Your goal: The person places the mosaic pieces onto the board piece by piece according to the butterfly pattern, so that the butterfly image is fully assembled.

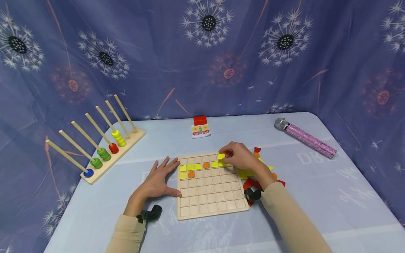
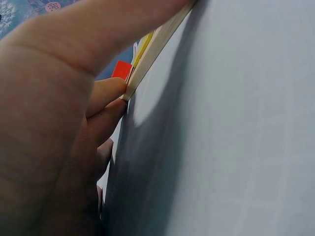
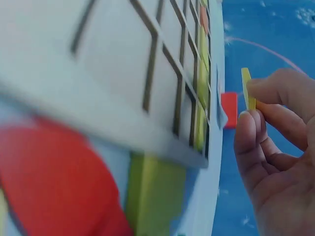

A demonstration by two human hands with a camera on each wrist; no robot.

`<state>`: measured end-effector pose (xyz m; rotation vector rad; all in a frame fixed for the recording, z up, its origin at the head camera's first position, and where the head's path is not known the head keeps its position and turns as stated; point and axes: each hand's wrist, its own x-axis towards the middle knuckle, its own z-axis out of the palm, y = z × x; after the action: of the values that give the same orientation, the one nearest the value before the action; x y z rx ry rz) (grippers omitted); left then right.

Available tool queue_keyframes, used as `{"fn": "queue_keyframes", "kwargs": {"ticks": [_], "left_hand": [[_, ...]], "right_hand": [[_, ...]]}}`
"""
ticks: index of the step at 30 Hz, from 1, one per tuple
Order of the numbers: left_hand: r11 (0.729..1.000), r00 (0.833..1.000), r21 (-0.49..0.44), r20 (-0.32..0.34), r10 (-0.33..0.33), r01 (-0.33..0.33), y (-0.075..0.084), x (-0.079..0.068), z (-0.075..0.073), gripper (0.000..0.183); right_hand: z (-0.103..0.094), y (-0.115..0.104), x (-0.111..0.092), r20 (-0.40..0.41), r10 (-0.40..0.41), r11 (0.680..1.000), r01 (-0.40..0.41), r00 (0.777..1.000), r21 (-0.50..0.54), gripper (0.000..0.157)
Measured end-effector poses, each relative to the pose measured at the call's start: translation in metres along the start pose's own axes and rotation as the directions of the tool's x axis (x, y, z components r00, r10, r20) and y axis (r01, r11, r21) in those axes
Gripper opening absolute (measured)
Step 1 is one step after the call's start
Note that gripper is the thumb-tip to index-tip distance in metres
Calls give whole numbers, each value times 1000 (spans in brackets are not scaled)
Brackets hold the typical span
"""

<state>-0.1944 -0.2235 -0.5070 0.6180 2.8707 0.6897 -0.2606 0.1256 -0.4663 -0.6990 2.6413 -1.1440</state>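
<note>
A wooden grid board point(image 1: 212, 197) lies on the table, with yellow pieces and orange discs point(image 1: 191, 174) set in its far two rows. Fingers spread, my left hand point(image 1: 156, 180) rests against the board's left edge; in the left wrist view, its fingertips touch the wooden side. Over the board's far right part, my right hand point(image 1: 240, 156) pinches a thin yellow tile point(image 3: 248, 91) between thumb and fingers. The right wrist view shows this tile edge-on, raised above the board. Part of the far row is hidden behind the right hand.
Loose red, yellow and orange pieces point(image 1: 249, 184) lie along the board's right side, partly under the right wrist. Behind the board, a butterfly picture card point(image 1: 201, 131) leans by a red block point(image 1: 199, 121). A bead stacker point(image 1: 96, 175) stands left; a pink glittery microphone point(image 1: 309, 139) lies right.
</note>
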Motion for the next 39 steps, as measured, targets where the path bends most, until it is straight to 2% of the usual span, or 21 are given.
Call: {"fn": "queue_keyframes", "kwargs": {"ticks": [5, 10, 14, 18, 25, 33, 39], "left_hand": [[1000, 1000, -14, -2, -11, 11, 1, -3, 1, 123], [1000, 1000, -9, -2, -16, 16, 0, -5, 3, 123], [1000, 1000, -3, -5, -13, 13, -1, -4, 3, 123], [1000, 1000, -8, -1, -10, 10, 1, -3, 2, 122], [1000, 1000, -6, 1, -9, 9, 3, -1, 0, 122], [999, 999, 2, -28, 34, -34, 2, -1, 0, 122], [1000, 1000, 3, -20, 23, -23, 1, 0, 1, 122]], "right_hand": [[20, -8, 2, 71, -39, 999, 37, 997, 27, 30], [42, -19, 7, 115, -112, 991, 119, 987, -60, 29], [50, -33, 10, 162, -173, 975, 192, 972, -111, 28], [57, -45, 12, 204, -193, 959, 229, 960, -166, 26], [63, -52, 14, 216, -154, 947, 206, 964, -245, 27], [66, -54, 13, 210, -140, 940, 197, 968, -279, 28], [62, -52, 12, 207, -141, 940, 197, 968, -278, 26]]}}
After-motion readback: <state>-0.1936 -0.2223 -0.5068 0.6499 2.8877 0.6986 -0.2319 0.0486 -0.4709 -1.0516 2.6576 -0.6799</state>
